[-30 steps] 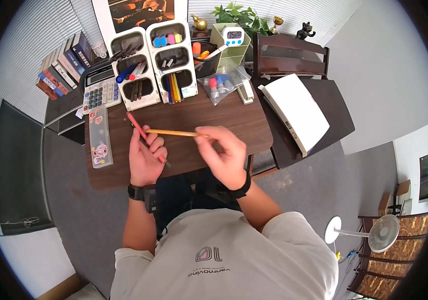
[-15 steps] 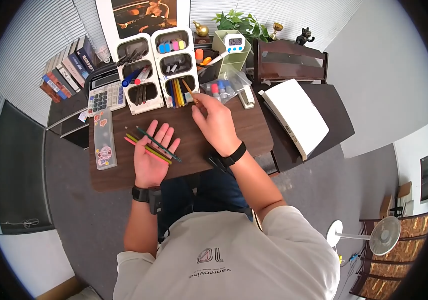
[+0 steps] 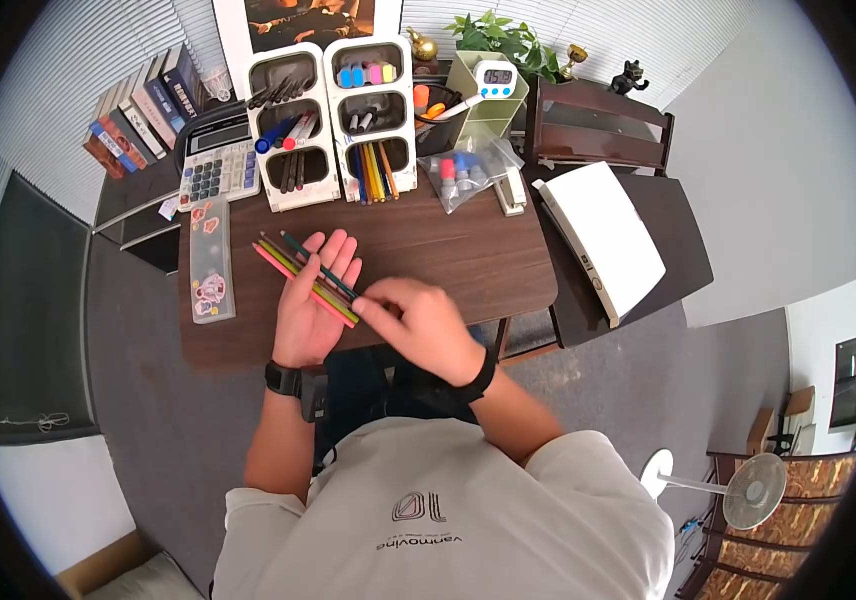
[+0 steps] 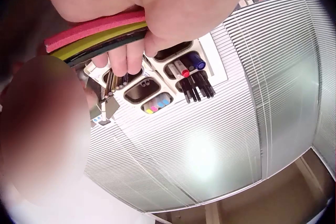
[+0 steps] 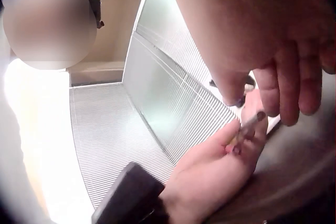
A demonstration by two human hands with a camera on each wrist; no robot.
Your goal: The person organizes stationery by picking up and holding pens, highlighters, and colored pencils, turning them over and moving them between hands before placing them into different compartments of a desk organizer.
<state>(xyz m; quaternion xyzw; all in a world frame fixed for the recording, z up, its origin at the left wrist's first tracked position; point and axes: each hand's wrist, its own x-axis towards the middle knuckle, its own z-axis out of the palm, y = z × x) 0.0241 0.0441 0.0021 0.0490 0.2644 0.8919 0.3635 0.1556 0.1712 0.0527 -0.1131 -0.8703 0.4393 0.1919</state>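
Note:
My left hand [image 3: 306, 325] is palm up above the table, its thumb across several pencils and its other fingers extended. Pink [image 3: 278, 266], yellow-green [image 3: 343, 311] and dark green [image 3: 298, 246] pencils lie slantwise there, with a brownish one between. In the left wrist view the pink pencil [image 4: 94, 29] is wedged against the palm. My right hand [image 3: 428, 325] is at the lower end of the dark green pencil, thumb tip close to it. The right wrist view shows its fingers [image 5: 289, 87] loosely extended beside the pencil ends; contact is unclear. Colored pencils [image 3: 376, 180] stand in the organizer [image 3: 408, 180].
Behind the hands are a calculator [image 3: 223, 175], a bag of small bottles [image 3: 468, 175], a stapler [image 3: 512, 195] and a pen cup with a timer [image 3: 496, 78] beside it. A sticker-covered case [image 3: 212, 260] lies left, a white box-like object [image 3: 608, 240] right.
My right hand has let the orange-yellow pencil go in the organizer and moved back to my left hand. The pencils on my left palm lie closer to parallel than half a second ago.

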